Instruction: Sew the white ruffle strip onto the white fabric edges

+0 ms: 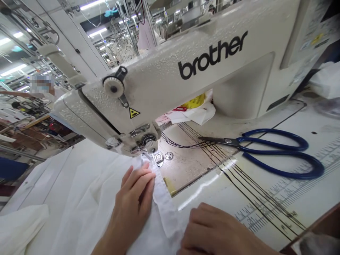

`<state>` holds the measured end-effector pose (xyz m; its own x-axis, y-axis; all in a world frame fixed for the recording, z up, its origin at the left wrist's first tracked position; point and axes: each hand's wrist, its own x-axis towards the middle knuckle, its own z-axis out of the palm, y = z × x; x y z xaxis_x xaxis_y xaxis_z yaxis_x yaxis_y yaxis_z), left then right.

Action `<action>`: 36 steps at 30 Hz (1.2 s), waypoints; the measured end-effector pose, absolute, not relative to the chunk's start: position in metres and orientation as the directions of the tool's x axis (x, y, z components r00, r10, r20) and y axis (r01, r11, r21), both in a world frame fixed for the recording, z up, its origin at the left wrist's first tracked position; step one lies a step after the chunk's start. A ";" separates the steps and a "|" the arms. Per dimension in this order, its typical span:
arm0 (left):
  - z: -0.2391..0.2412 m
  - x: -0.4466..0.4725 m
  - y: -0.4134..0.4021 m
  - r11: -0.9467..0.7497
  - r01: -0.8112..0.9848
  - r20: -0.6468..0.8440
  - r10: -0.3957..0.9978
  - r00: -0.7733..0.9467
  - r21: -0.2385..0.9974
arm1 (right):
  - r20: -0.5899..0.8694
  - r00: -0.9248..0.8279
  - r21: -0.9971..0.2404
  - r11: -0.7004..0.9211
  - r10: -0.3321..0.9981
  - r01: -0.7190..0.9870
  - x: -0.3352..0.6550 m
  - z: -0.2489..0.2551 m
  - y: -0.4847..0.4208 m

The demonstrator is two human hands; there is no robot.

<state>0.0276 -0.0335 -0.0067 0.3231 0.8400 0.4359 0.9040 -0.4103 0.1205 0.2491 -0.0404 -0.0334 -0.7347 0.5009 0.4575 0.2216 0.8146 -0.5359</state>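
My left hand (134, 202) lies flat on white fabric (87, 198), fingers stretched toward the presser foot (158, 157) of a cream Brother sewing machine (186, 71). A folded strip of the fabric (164, 202) runs from the foot back between my hands. My right hand (212, 230) rests at the near end of that strip with its fingers curled down onto the cloth. The needle is hidden behind the machine head.
Blue-handled scissors (268, 150) lie on the table right of the needle plate (186, 163). Black guide lines and a printed ruler (278, 202) mark the table top. White cloth pieces (196, 113) sit behind the machine arm. Another person (42, 85) is at far left.
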 end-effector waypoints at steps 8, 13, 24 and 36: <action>0.003 0.025 -0.017 -0.383 0.921 0.486 0.819 0.306 0.065 | 0.437 -0.809 -0.412 0.887 0.392 0.207 0.237 -0.019 -0.014; -0.001 0.043 -0.048 -0.357 0.929 0.467 0.841 0.273 0.101 | 0.408 -0.840 -0.352 0.910 0.358 0.218 0.240 -0.016 -0.016; -0.007 0.034 -0.047 -0.368 0.912 0.461 0.851 0.250 0.183 | 0.325 -0.875 -0.443 0.876 0.357 0.193 0.239 -0.009 -0.011; -0.001 0.015 -0.002 -0.401 0.891 0.528 0.815 0.240 0.214 | 0.422 -0.846 -0.325 0.926 0.324 0.193 0.224 -0.009 0.024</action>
